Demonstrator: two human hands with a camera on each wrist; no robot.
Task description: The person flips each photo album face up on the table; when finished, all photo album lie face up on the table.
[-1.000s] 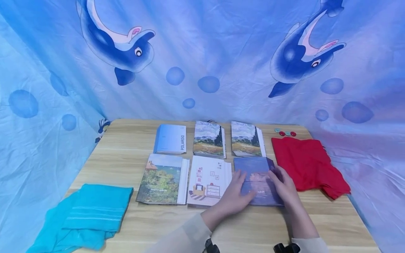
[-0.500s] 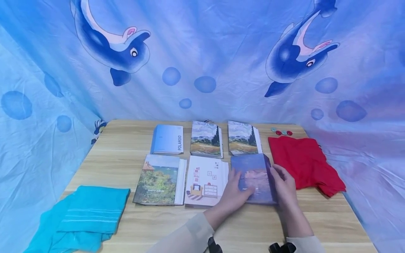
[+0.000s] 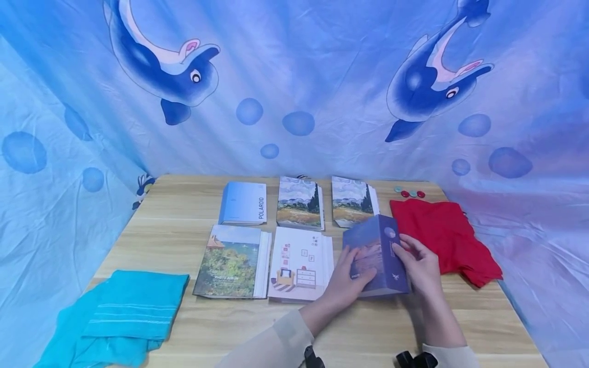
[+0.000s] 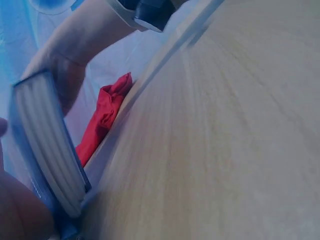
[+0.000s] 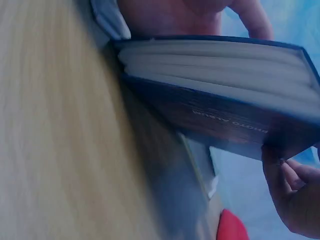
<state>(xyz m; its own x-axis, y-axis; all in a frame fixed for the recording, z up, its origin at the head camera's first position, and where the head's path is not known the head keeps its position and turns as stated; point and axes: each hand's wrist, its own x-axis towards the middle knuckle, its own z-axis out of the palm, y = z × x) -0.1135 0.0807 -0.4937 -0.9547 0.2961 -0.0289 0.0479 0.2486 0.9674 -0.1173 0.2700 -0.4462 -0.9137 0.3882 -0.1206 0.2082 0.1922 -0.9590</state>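
A dark blue photo album (image 3: 374, 246) stands tilted up off the wooden table (image 3: 175, 230), its spine raised on the right. My left hand (image 3: 352, 273) holds its left side with fingers laid on the front cover. My right hand (image 3: 416, 259) grips the spine side. In the left wrist view the album's page edge (image 4: 47, 145) stands upright beside my palm. The right wrist view shows the album (image 5: 215, 80) from below, with my right hand's fingertips (image 5: 295, 197) curled on its cover.
Several other albums lie in two rows: a white one (image 3: 301, 263), a green landscape one (image 3: 232, 261), a pale blue one (image 3: 244, 203) and two painted ones (image 3: 299, 203). A red cloth (image 3: 444, 235) lies right, a teal cloth (image 3: 133, 304) front left, small buttons (image 3: 409, 192) behind.
The dark blue album lay flat under both hands; now its right side has been lifted and it stands tilted, spine up, held between them.
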